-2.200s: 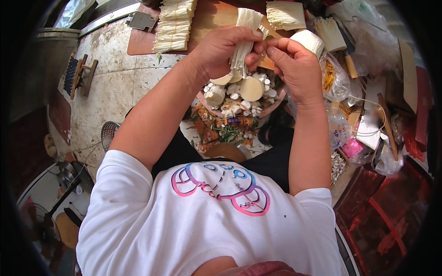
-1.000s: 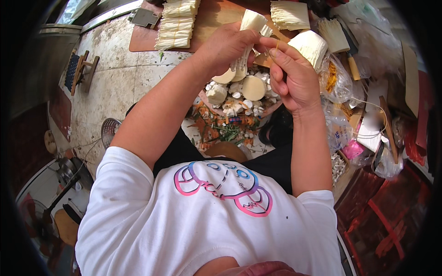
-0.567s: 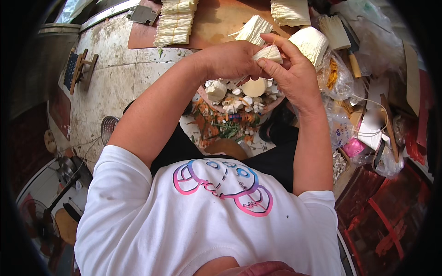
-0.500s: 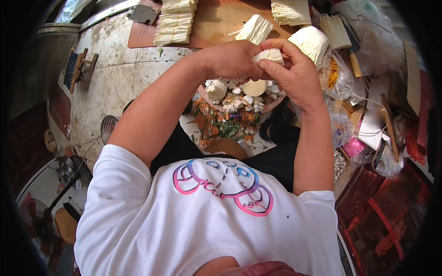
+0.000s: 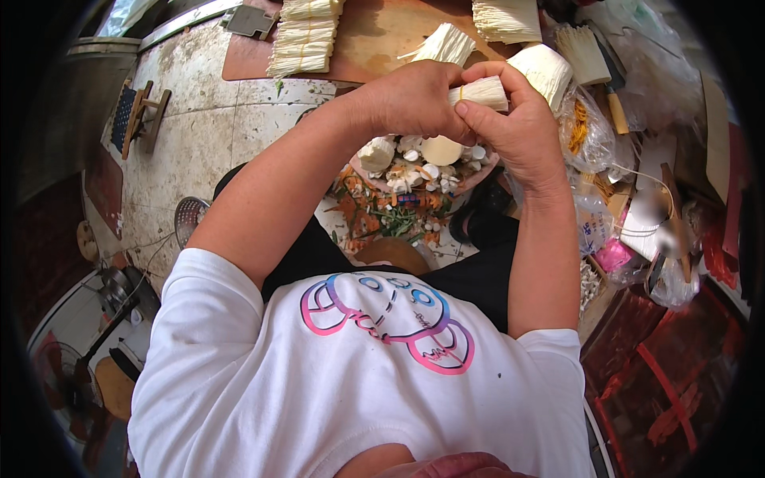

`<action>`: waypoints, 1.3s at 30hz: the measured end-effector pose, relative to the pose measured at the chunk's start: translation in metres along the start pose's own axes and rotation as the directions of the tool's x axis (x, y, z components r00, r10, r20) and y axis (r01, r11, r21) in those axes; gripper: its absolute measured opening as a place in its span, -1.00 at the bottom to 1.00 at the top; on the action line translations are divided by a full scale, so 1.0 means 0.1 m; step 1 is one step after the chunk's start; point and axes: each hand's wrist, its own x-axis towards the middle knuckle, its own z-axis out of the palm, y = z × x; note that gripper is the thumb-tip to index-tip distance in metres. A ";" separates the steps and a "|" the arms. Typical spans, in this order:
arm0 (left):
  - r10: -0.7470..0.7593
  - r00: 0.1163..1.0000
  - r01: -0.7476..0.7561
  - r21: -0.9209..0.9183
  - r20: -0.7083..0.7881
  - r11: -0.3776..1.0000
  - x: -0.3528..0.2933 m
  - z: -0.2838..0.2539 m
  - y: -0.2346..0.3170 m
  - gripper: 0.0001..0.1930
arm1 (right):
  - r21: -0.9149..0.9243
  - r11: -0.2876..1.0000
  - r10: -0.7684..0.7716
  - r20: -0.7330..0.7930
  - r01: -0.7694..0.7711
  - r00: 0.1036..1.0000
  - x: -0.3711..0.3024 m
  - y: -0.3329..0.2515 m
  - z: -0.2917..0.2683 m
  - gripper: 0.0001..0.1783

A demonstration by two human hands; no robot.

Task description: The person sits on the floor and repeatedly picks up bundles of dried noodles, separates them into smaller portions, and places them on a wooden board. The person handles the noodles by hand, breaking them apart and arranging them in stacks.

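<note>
Between my hands is a short bundle of pale, thin strands that looks like enoki mushrooms (image 5: 486, 92), with a thin yellow rubber band (image 5: 463, 94) around it. My left hand (image 5: 420, 97) is closed at the bundle's left end, its fingertips mostly hidden. My right hand (image 5: 522, 119) wraps the other side, thumb in front and fingers behind. Below them sits a pinkish basin (image 5: 374, 182) holding white scraps and round, cut mushroom bases (image 5: 441, 150). Just beyond my hands a loose pale bundle (image 5: 445, 45) lies on a brown board (image 5: 382, 44).
Stacked banded bundles (image 5: 305, 40) lie at the board's left, more bundles (image 5: 507, 20) at its right. A wooden-handled knife (image 5: 615, 110) and a plastic bag with yellow rubber bands (image 5: 579, 127) are on the right. Orange and green scraps (image 5: 390, 219) litter the floor by the basin.
Both hands have shifted slightly right and away from me with the bundle. More of the bundle now shows between them, and its rubber band is seen around its left part.
</note>
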 end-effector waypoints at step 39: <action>0.144 0.777 0.427 0.681 -0.613 0.595 0.22 -1.35 -1.66 -0.64 | -0.434 0.901 0.078 0.146 -0.007 0.986 -0.13 0.05 0.18 -0.41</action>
